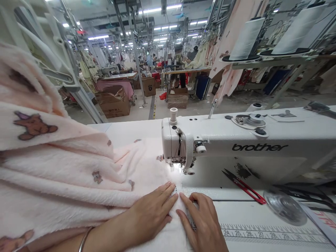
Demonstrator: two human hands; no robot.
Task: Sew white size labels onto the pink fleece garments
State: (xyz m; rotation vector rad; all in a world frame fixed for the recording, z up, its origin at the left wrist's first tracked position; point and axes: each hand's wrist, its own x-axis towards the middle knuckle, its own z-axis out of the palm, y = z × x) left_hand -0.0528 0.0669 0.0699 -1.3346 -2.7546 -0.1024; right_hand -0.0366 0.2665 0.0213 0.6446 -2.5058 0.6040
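Pink fleece cloth (105,189) with printed bears covers the left of the table and runs under the lit needle area of a white sewing machine (210,140). My left hand (151,210) lies flat on the cloth just in front of the needle area, fingers stretched out and a metal bangle at the wrist. Close beside it, my right hand (203,218) rests at the cloth's right edge, fingers bent and apart, thumb and forefinger touching the fabric. A small dark label or print shows partly near the left fingertips.
Red-handled snips (245,187) and a clear round dish (285,206) lie right of the needle. A printed ruler (262,234) runs along the front. Thread cones (246,38) stand upper right; cardboard boxes (114,101) and people are behind.
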